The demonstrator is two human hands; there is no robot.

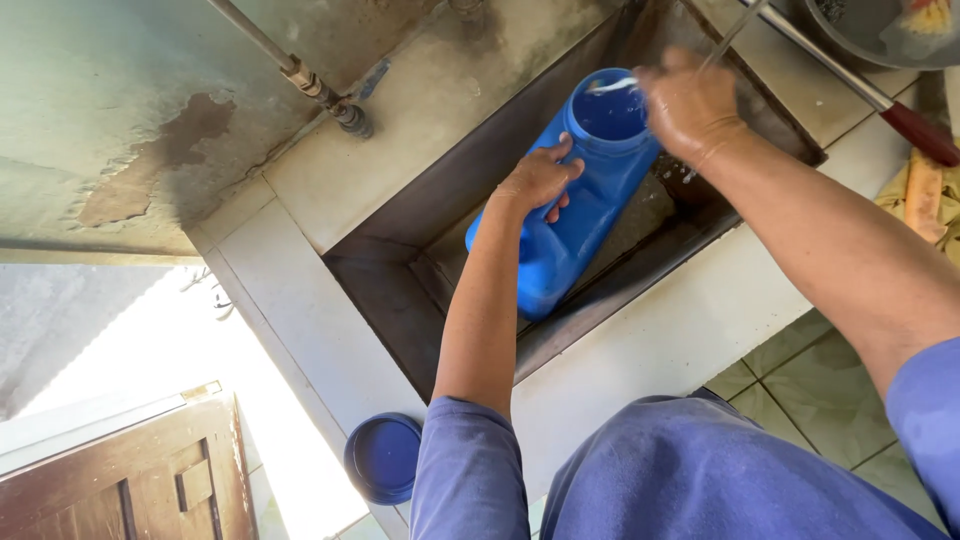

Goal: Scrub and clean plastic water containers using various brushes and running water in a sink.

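Note:
A tall blue plastic jar (575,215) leans tilted inside a dark rectangular sink (400,300). My left hand (538,180) grips the jar's upper side. My right hand (688,105) hovers over the jar's open mouth, at its right rim, fingers curled. A thin stream of water (728,38) falls past that hand, and white splash shows at the mouth's rim. Whether the right hand holds anything is hidden.
The jar's blue lid (384,457) lies upside down on the pale counter's near left edge. A metal pipe with a fitting (318,88) runs along the stained wall. At the far right sit a dark pan (880,30), a red-handled tool (915,128) and a cloth.

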